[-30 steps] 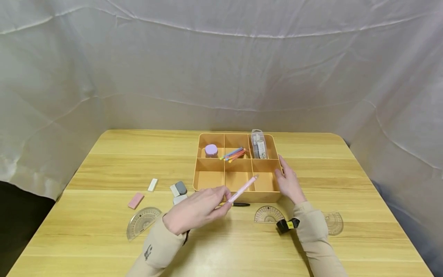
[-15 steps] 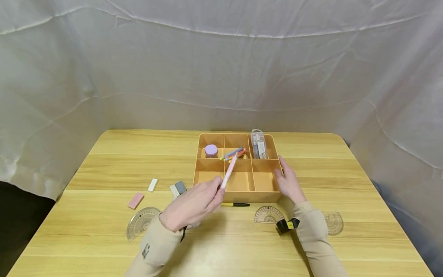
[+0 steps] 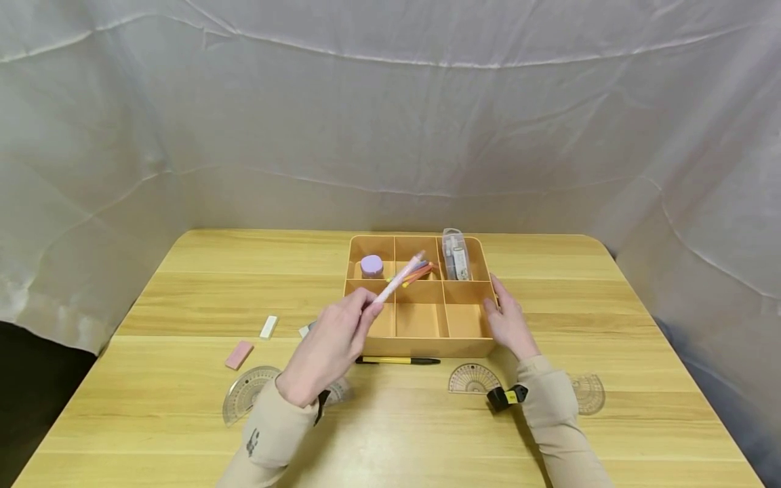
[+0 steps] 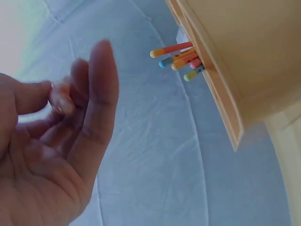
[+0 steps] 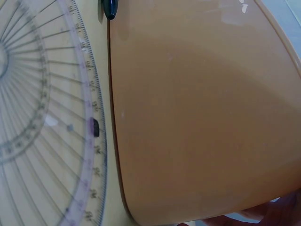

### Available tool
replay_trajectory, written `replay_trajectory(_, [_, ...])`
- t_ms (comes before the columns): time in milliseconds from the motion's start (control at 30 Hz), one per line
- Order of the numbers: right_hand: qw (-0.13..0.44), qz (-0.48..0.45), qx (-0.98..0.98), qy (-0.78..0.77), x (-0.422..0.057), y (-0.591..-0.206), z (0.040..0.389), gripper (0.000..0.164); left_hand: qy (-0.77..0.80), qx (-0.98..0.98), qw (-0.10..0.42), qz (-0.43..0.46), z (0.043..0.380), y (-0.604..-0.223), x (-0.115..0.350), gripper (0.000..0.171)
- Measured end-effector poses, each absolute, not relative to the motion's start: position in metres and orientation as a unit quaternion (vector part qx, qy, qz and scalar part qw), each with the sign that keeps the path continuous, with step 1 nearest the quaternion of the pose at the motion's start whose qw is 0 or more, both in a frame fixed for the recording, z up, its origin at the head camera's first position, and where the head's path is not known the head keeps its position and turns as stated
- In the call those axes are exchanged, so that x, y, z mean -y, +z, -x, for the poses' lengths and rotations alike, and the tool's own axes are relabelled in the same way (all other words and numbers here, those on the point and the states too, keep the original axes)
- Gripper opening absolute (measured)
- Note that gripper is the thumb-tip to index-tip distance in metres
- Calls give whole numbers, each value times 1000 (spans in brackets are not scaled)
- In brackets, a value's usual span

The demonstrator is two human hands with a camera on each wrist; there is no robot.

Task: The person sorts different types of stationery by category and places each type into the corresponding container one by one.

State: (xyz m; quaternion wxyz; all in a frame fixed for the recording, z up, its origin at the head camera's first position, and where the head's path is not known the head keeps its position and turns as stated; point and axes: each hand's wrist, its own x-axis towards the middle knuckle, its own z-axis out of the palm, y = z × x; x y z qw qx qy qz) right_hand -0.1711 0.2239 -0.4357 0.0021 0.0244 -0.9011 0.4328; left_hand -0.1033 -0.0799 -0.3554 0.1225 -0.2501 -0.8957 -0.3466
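Note:
My left hand pinches a pink pen between thumb and fingers, slanted above the left part of a tan divided organizer box. In the left wrist view the pen's near end is blurred. The pen's far tip overlaps a bundle of colored pens in the back middle compartment. My right hand grips the box's right wall, thumb on the inner side. A lilac lidded container sits in the back left compartment, and a clear case leans in the back right one.
Before the box lies a yellow-and-black pen. Clear protractors lie at left, centre and right. A pink eraser and a white eraser lie leftward. My left hand partly hides more small items.
My left hand has moved forward and slightly left with the pink pen, whose tip now reaches over the back middle compartment. The right hand stays on the box.

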Motion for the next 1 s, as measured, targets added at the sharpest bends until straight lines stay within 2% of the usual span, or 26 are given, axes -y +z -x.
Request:
replay_trajectory(300, [1, -22, 902, 431, -224, -437, 173, 57, -400, 852, 272, 201, 106, -355, 83, 11])
replay_trajectory(433, [-1, -21, 903, 430, -224, -437, 173, 56, -408, 844, 306, 163, 107, -354, 87, 14])
replay_trajectory(700, [-3, -22, 901, 433, -225, -436, 172, 57, -381, 855, 331, 123, 109, -351, 95, 17])
replay_trajectory(1000, [-6, -17, 904, 427, -224, -435, 171, 56, -351, 882, 297, 105, 109, -353, 101, 15])
